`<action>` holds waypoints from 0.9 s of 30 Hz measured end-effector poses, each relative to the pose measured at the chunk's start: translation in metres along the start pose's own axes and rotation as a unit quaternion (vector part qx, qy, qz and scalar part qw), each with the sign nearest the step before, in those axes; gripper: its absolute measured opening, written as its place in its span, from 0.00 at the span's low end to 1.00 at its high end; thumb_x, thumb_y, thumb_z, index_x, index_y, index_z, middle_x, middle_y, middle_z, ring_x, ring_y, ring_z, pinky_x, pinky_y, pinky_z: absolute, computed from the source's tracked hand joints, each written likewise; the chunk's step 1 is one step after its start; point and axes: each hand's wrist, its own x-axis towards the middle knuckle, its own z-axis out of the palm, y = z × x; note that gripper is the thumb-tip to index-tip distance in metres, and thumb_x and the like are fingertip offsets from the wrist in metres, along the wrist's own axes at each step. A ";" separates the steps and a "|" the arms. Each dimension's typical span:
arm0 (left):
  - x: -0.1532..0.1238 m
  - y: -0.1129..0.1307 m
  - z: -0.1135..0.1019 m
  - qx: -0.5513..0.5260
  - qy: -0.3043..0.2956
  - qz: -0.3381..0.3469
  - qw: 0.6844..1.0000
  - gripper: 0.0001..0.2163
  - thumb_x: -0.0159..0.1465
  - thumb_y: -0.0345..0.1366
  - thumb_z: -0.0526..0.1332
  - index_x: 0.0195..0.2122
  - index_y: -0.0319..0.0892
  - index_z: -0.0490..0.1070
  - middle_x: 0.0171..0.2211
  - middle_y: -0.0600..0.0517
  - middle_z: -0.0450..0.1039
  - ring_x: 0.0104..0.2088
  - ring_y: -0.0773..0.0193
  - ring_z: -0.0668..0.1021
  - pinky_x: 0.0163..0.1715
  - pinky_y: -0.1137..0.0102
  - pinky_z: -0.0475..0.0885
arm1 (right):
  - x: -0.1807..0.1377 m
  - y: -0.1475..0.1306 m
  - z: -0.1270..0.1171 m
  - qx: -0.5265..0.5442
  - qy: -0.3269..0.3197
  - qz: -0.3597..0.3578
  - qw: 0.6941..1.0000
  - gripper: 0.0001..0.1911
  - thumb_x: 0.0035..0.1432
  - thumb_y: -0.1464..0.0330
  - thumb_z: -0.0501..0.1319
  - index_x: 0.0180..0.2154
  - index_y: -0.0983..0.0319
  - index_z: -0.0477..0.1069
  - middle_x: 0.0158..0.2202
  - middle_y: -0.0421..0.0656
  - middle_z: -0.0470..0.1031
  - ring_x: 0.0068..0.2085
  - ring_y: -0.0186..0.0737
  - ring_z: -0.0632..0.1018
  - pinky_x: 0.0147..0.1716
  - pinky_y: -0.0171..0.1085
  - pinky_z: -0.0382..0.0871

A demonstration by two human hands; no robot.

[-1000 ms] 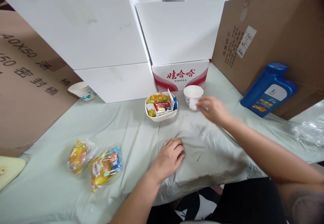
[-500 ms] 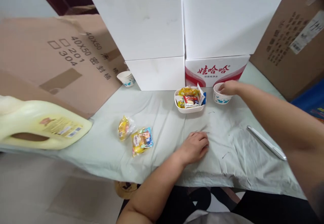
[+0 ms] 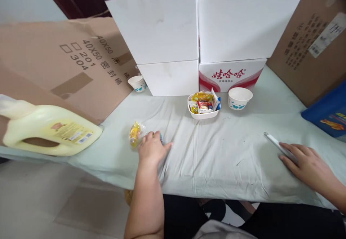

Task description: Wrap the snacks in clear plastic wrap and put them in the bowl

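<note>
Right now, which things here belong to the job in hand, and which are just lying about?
Part of the job, it seems:
slim white tool, at the right hand
wrapped snack, mostly hidden by the left hand
yellow snack pack, beside that hand
snack-filled tray and neighbouring cup, likely, though untouched

Probably just lying about:
pale yellow jug
blue bottle
white boxes
brown cartons

Between the left hand (image 3: 152, 147) and the tool (image 3: 274, 142) at the right hand (image 3: 309, 163), the worktop (image 3: 205, 156) runs free up to the tub (image 3: 204, 116) and cup (image 3: 240, 104); a narrow gap parts these two. White boxes (image 3: 170, 34) wall off the back. A packet (image 3: 134, 134) sits just beside the left hand, a jug (image 3: 72, 123) farther left. A bottle (image 3: 328, 113) and carton (image 3: 297, 52) block the far right.
</note>
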 end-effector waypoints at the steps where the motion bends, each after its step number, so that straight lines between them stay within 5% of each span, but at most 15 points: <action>1: 0.002 -0.002 0.000 0.026 -0.036 -0.018 0.999 0.22 0.55 0.47 0.67 0.47 0.40 0.72 0.49 0.35 0.71 0.51 0.35 0.71 0.48 0.43 0.66 | -0.004 -0.007 -0.002 -0.010 0.001 0.006 1.000 0.20 0.58 0.56 0.54 0.52 0.48 0.68 0.42 0.55 0.75 0.44 0.58 0.76 0.47 0.54 0.65; 4: 0.005 0.011 -0.002 0.085 -0.120 -0.015 0.989 0.21 0.58 0.36 0.63 0.54 0.44 0.70 0.53 0.41 0.71 0.54 0.41 0.70 0.51 0.49 0.66 | 0.003 -0.030 -0.008 -0.013 -0.035 0.002 0.999 0.19 0.62 0.61 0.50 0.52 0.56 0.70 0.41 0.54 0.75 0.44 0.55 0.76 0.47 0.51 0.69; 7: 0.007 0.025 -0.004 0.102 -0.127 0.017 0.986 0.24 0.59 0.27 0.58 0.58 0.43 0.67 0.60 0.40 0.65 0.57 0.46 0.69 0.54 0.56 0.65 | 0.021 -0.051 -0.008 0.019 -0.053 -0.027 0.998 0.19 0.64 0.64 0.48 0.51 0.61 0.70 0.41 0.51 0.75 0.42 0.50 0.77 0.44 0.47 0.72; 10: 0.011 0.019 -0.003 0.098 -0.118 -0.009 0.988 0.26 0.58 0.32 0.60 0.60 0.41 0.65 0.65 0.37 0.54 0.61 0.41 0.65 0.54 0.55 0.65 | 0.040 -0.074 -0.006 0.066 -0.058 -0.050 0.995 0.19 0.65 0.67 0.47 0.52 0.61 0.69 0.44 0.50 0.73 0.40 0.46 0.78 0.39 0.43 0.74; 13: 0.016 0.007 -0.001 0.075 -0.155 -0.075 0.982 0.28 0.58 0.40 0.61 0.60 0.39 0.64 0.57 0.34 0.65 0.56 0.38 0.69 0.51 0.51 0.68 | 0.057 -0.099 -0.005 0.115 -0.065 -0.070 0.989 0.19 0.65 0.68 0.46 0.53 0.60 0.68 0.45 0.50 0.73 0.40 0.45 0.78 0.38 0.43 0.75; 16: 0.015 0.014 -0.002 0.011 -0.120 -0.064 0.991 0.26 0.56 0.35 0.60 0.57 0.36 0.67 0.56 0.34 0.64 0.55 0.40 0.71 0.52 0.52 0.68 | 0.071 -0.117 -0.005 0.178 -0.059 -0.064 0.980 0.17 0.65 0.69 0.47 0.51 0.60 0.69 0.45 0.49 0.73 0.42 0.45 0.78 0.41 0.44 0.74; 19: 0.011 0.048 -0.009 -0.188 -0.088 0.018 0.978 0.26 0.51 0.32 0.61 0.54 0.39 0.67 0.58 0.38 0.61 0.53 0.47 0.73 0.51 0.58 0.70 | 0.082 -0.125 -0.002 0.261 -0.045 -0.036 0.964 0.15 0.64 0.69 0.50 0.49 0.59 0.70 0.44 0.48 0.73 0.44 0.44 0.77 0.43 0.44 0.73; 21: 0.008 0.079 -0.014 -0.390 -0.194 0.076 0.897 0.26 0.50 0.35 0.63 0.53 0.42 0.66 0.52 0.44 0.67 0.47 0.53 0.76 0.45 0.62 0.72 | 0.084 -0.128 0.001 0.333 -0.038 -0.009 0.942 0.15 0.64 0.68 0.51 0.49 0.59 0.70 0.42 0.46 0.73 0.40 0.41 0.77 0.41 0.42 0.73; 23: 0.008 0.110 -0.013 -0.565 -0.363 0.086 0.736 0.27 0.50 0.40 0.66 0.52 0.43 0.66 0.48 0.46 0.71 0.41 0.57 0.77 0.37 0.66 0.73 | 0.082 -0.131 0.004 0.421 -0.054 0.012 0.905 0.16 0.65 0.65 0.51 0.52 0.59 0.68 0.38 0.45 0.73 0.35 0.38 0.75 0.36 0.40 0.72; 25: 0.009 0.136 -0.007 -0.652 -0.455 0.051 0.604 0.26 0.47 0.40 0.70 0.47 0.41 0.68 0.43 0.47 0.73 0.37 0.60 0.77 0.33 0.70 0.71 | 0.076 -0.134 0.005 0.501 -0.088 0.011 0.861 0.19 0.65 0.61 0.51 0.54 0.60 0.66 0.37 0.43 0.71 0.34 0.37 0.73 0.34 0.38 0.71; 27: 0.009 0.155 0.005 -0.684 -0.510 0.013 0.522 0.24 0.45 0.38 0.72 0.43 0.39 0.70 0.37 0.48 0.74 0.33 0.62 0.77 0.32 0.71 0.70 | 0.070 -0.139 0.007 0.544 -0.132 -0.004 0.829 0.24 0.62 0.56 0.57 0.55 0.60 0.66 0.36 0.42 0.71 0.34 0.37 0.73 0.34 0.37 0.70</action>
